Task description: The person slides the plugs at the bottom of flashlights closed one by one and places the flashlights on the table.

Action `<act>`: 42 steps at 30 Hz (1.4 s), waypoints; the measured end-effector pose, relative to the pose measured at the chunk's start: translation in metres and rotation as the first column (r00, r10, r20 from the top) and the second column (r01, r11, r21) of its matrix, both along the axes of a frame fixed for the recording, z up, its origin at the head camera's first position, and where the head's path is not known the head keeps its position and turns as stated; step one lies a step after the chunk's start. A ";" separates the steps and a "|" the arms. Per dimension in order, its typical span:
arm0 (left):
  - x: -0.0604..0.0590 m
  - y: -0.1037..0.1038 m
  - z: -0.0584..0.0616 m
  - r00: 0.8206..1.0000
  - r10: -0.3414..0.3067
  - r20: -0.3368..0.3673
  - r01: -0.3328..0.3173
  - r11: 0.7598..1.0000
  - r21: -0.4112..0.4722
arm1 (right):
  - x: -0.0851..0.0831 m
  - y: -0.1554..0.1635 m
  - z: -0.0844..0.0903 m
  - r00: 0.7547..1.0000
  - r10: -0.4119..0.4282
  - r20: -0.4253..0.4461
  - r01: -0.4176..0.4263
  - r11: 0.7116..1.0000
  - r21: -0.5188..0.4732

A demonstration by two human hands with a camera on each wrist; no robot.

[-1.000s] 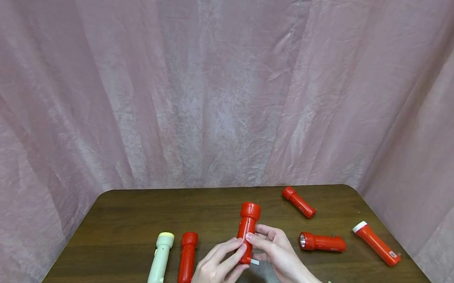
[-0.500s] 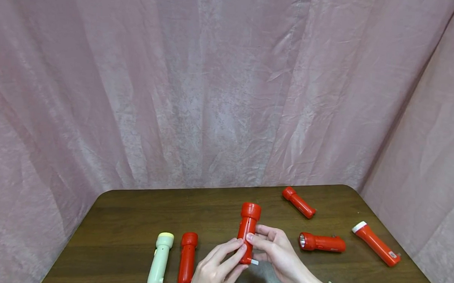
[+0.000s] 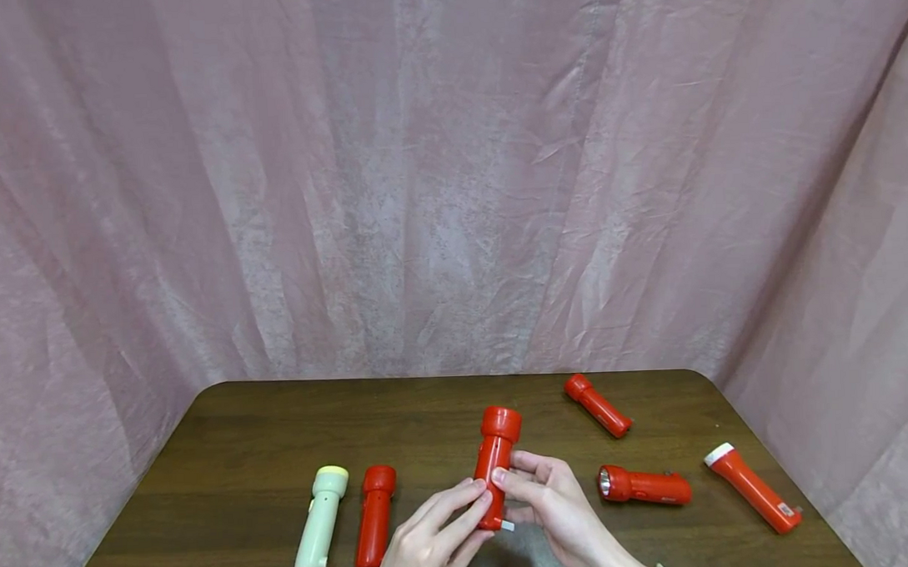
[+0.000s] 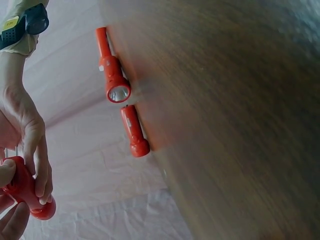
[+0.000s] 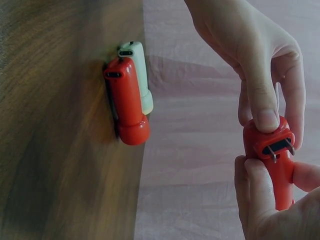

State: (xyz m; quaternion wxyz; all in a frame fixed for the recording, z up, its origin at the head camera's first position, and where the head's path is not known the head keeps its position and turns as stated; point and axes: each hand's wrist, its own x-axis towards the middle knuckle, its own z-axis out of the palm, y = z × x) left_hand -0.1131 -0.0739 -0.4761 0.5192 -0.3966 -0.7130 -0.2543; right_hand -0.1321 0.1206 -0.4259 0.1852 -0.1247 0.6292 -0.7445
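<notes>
Both hands, left hand (image 3: 433, 539) and right hand (image 3: 560, 513), pinched the red torch (image 3: 494, 466) upright above the desk (image 3: 242, 458), fingers (image 5: 262, 107) curled at its lower end; only the right wrist view showed its plug prongs (image 5: 278, 148); farther off lay a torch with a lit-looking lens (image 3: 641, 485)

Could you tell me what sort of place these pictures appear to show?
Probably a staged recording setup rather than a lived-in room: a pink curtain drapes the whole background, and a dark wooden table holds only flashlights, one red flashlight held in both hands.
</notes>
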 end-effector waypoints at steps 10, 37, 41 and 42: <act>0.003 -0.002 0.001 1.000 0.005 0.021 -0.004 1.000 -0.019 | 0.000 0.000 -0.001 1.000 0.006 0.005 -0.006 1.000 0.001; 0.002 -0.002 -0.004 0.999 0.029 -0.013 -0.030 0.999 -0.028 | 0.000 0.002 -0.004 1.000 0.013 0.002 -0.013 1.000 0.014; 0.003 -0.003 -0.005 1.000 0.020 0.006 -0.020 0.999 -0.029 | 0.000 0.002 -0.005 1.000 0.014 0.001 -0.014 1.000 0.013; 0.002 -0.003 -0.005 1.000 0.018 0.008 -0.018 0.999 -0.029 | 0.000 0.002 -0.005 1.000 0.015 0.000 -0.015 1.000 0.013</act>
